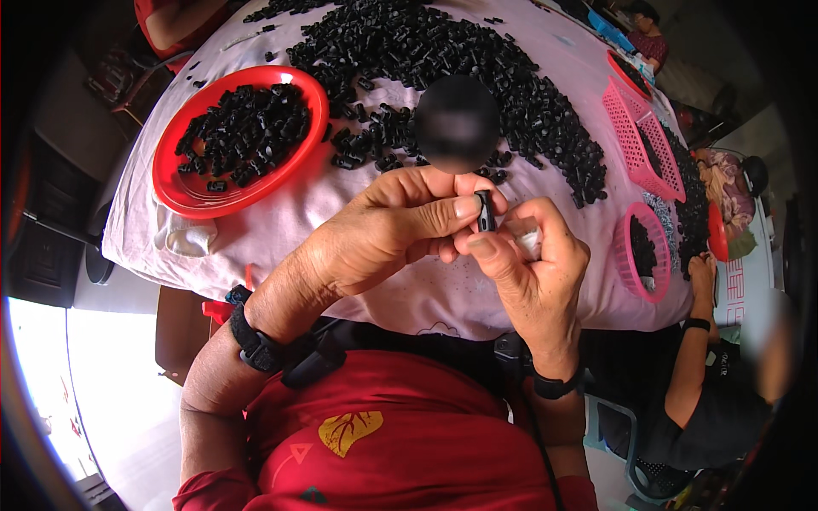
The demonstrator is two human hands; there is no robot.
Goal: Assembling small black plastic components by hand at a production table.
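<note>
A small black tube-shaped part point(485, 211) stands nearly upright between my hands, above the near side of the cloth-covered table. My left hand point(388, 221) pinches it between thumb and fingers. At its lower end are the thumb and fingertip of my right hand point(541, 272), closed and seemingly touching it. A crumpled white wad point(527, 242), perhaps cloth or tissue, sits in the curled fingers of that same hand. Beyond my hands spreads a large heap of similar black parts point(545, 119). A dark, round blurred patch hides some of the heap.
On the left, a red plate point(170, 192) holds many black parts. At the right are a pink rectangular basket point(635, 145) and a pink round basket point(625, 277), with more black parts beside them. A co-worker's hand point(702, 277) rests near the table's right edge.
</note>
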